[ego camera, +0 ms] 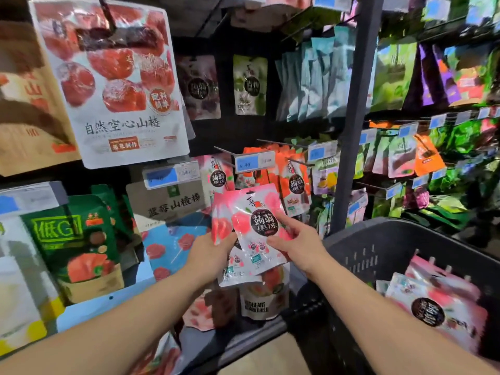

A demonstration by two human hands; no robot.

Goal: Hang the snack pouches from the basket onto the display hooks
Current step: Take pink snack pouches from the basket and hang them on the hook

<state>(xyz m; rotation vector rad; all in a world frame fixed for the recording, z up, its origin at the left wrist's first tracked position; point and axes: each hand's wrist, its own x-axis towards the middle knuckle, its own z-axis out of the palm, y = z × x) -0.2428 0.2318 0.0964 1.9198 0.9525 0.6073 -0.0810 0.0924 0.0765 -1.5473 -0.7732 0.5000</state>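
Both my hands hold pink-and-white snack pouches [255, 223] with a dark round label, in front of the display rack. My left hand [213, 253] grips the lower left side of the stack of pouches. My right hand [297, 239] pinches the front pouch at its right edge, forefinger on the label. Behind them, matching pouches [296, 185] hang from a display hook [300, 162] with a blue price tag [254, 161]. More pink pouches [435, 301] lie in the black basket [378, 244] at the lower right.
A large white hawthorn pouch [113, 82] hangs at the upper left. Green and blue packs [78, 239] fill the lower left shelves. A dark vertical post [351, 131] divides the rack from more hanging bags [433, 104] on the right.
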